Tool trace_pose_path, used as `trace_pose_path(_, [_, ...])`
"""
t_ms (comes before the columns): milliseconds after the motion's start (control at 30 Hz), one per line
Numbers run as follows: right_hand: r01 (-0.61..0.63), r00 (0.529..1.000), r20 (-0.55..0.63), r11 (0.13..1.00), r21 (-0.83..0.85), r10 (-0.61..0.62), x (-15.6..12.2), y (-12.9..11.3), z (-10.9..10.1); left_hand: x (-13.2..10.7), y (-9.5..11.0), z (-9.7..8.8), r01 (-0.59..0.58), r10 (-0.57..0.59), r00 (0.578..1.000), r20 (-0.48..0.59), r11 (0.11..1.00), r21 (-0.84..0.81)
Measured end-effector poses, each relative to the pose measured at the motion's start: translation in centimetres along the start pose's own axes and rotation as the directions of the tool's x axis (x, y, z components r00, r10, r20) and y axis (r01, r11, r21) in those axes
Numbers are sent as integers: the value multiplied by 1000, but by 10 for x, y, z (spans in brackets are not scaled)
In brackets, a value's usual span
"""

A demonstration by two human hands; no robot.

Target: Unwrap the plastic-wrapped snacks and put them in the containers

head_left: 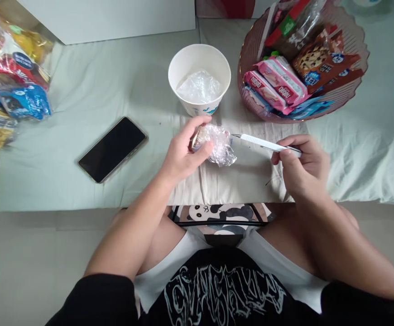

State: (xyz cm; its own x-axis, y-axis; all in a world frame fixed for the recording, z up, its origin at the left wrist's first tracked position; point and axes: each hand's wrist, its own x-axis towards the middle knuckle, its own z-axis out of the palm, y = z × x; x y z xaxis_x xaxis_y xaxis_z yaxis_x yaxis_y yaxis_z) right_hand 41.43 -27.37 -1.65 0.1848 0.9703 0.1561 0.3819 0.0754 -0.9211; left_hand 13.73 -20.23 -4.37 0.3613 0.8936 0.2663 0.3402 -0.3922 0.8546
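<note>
Between the thumb and fingers of my left hand (pixel 188 149) is a small bundle wrapped in crinkled clear plastic (pixel 219 144). A brownish edge shows at its left side, but what lies inside I cannot make out. My right hand (pixel 304 165) grips a slim white craft knife (pixel 261 142) by its rear end. Its thin metal tip points left, close to the bundle's right side; whether they touch is unclear. Just behind my left fingers stands a white paper cup (pixel 199 52) with crumpled clear plastic (pixel 200 87) inside.
A pink ribbed bowl (pixel 356 86) of packaged snacks stands at the back right. A phone (pixel 112 149) lies left of my left hand. Several snack bags (pixel 16 68) lie at the far left. A white box (pixel 115 18) is behind, on the pale green cloth (pixel 149 176).
</note>
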Motion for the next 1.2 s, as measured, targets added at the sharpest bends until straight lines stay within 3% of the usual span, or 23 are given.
trace_pose_path(100, [57, 997, 60, 990, -133, -49, -1, -3, 3, 0, 7, 2, 2, -3, 999, 40, 1000, 26])
trace_pose_path(333, [192, 966, 214, 954, -230, -143, 5, -14, 8, 0, 8, 4, -17, 13, 999, 34, 994, 112])
trace_pose_path(533, [164, 957, 272, 959, -233, -98, 11, -12, 4, -1, 3, -3, -58, 64, 996, -59, 993, 104])
trace_pose_path(667, [71, 974, 226, 958, -279, -6, 15, -7, -7, 2, -8, -17, -61, 73, 984, -160, 995, 78])
trace_pose_path(833, [-103, 993, 13, 927, -359, 116, 18, 4, -16, -2, -14, -22, -48, 50, 983, -175, 999, 14])
trace_pose_path(900, [-66, 998, -21, 902, -427, 63, 19, 9, -14, -7, -9, -17, -45, 43, 991, -129, 999, -11])
trace_pose_path(1067, [176, 984, 77, 788, -590, -162, 20, 20, -2, -15, 9, 1, -8, 4, 998, 64, 998, 67])
trace_pose_path(1200, [292, 946, 69, 736, -611, -317, 17, 21, 4, -10, 14, -1, -167, 173, 985, -3, 955, 243])
